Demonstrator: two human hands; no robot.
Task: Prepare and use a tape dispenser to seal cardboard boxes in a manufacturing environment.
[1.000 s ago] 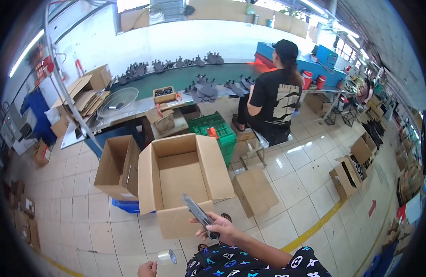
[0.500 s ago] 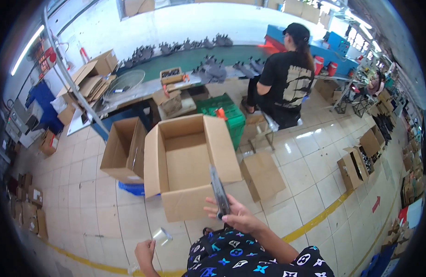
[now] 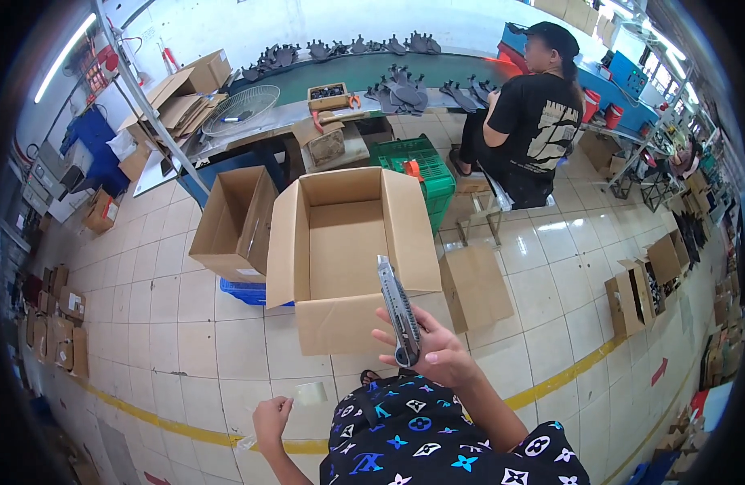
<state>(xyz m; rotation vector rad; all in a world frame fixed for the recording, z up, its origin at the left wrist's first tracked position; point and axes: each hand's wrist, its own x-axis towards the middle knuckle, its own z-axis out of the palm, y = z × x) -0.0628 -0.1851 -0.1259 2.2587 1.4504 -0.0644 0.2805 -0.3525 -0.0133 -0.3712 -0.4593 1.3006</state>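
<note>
A utility knife (image 3: 400,315) stands near upright in the right hand (image 3: 445,357), held against the palm with fingers spread apart beyond its far side, in front of an open carton (image 3: 348,242) on a factory floor. The left hand (image 3: 272,419), its fingers curled together, is just beside a pale, translucent piece of what looks like tape (image 3: 311,394); whether they touch cannot be told. The carton's flaps fold outward at left, right and front, the front flap (image 3: 336,330) nearest the knife. A taller box (image 3: 231,222) presses close at left, a green crate (image 3: 437,182) behind at right, and a brown cardboard piece (image 3: 477,287) lies beside the right flap, leaving bare tile between the left hand and the carton.

Pale floor tiles (image 3: 178,339) run under a yellow line (image 3: 566,377). Beyond, a co-worker (image 3: 534,121) sits at a green-topped bench (image 3: 340,69) lined with dark moulded parts (image 3: 401,89).

Pale print with lettering covers the back of the co-worker's black shirt; a small white label (image 3: 247,272) on the taller box is illegible, and colourful motifs dot the wearer's dark clothing (image 3: 421,428).
</note>
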